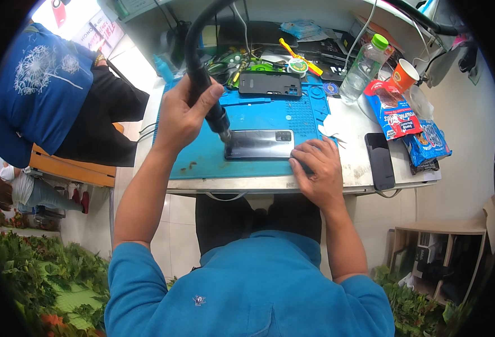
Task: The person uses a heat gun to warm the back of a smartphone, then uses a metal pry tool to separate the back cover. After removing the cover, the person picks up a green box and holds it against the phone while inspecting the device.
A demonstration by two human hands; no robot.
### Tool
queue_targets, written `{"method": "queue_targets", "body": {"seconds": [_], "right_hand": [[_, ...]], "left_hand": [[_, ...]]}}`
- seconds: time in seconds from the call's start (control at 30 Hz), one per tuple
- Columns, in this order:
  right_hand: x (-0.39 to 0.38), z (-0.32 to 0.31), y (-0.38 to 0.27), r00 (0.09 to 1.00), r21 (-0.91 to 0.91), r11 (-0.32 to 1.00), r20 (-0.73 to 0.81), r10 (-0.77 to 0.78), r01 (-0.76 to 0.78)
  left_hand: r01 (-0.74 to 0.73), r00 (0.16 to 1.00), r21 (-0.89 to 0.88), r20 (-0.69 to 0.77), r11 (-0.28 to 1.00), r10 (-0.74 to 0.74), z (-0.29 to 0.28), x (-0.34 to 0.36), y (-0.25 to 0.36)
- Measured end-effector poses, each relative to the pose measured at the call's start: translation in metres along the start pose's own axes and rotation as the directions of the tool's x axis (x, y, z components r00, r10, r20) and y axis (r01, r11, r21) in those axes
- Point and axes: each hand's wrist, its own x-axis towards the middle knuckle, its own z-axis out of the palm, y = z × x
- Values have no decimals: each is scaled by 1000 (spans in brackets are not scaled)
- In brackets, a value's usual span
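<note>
On the blue repair mat point(202, 163) a silver smartphone point(261, 147) lies back up, its camera block towards the right end. My left hand point(181, 115) is closed round the black handle of a hot air gun point(218, 117). The gun's metal nozzle points down at the phone's left end, close above it; whether they touch I cannot tell. My right hand point(319, 168) rests at the phone's right end, fingers loosely spread. Its fingertips are beside the phone's edge, and nothing shows in its grip.
Behind the phone lies a black phone case point(270, 83), with cluttered tools beyond. A water bottle point(364, 68), paper cup point(404, 75), snack packets point(392, 109) and a dark phone point(379, 162) stand or lie to the right. A person in blue point(51, 84) is at the left.
</note>
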Motion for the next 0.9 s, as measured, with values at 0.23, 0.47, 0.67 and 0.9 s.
{"method": "queue_targets", "body": {"seconds": [0.23, 0.47, 0.67, 0.9], "right_hand": [[-7, 2, 6, 993, 60, 998, -116, 24, -17], [-10, 1, 5, 957, 126, 989, -270, 109, -77], [-5, -2, 2, 990, 41, 997, -123, 69, -64], [0, -5, -6, 999, -71, 997, 32, -1, 3]], "left_hand": [[-122, 991, -130, -70, 984, 113, 46, 33, -19], [-110, 994, -234, 0, 966, 113, 110, 43, 2], [-69, 989, -232, 114, 970, 97, 100, 22, 16], [15, 992, -75, 123, 997, -6, 26, -11, 16]]}}
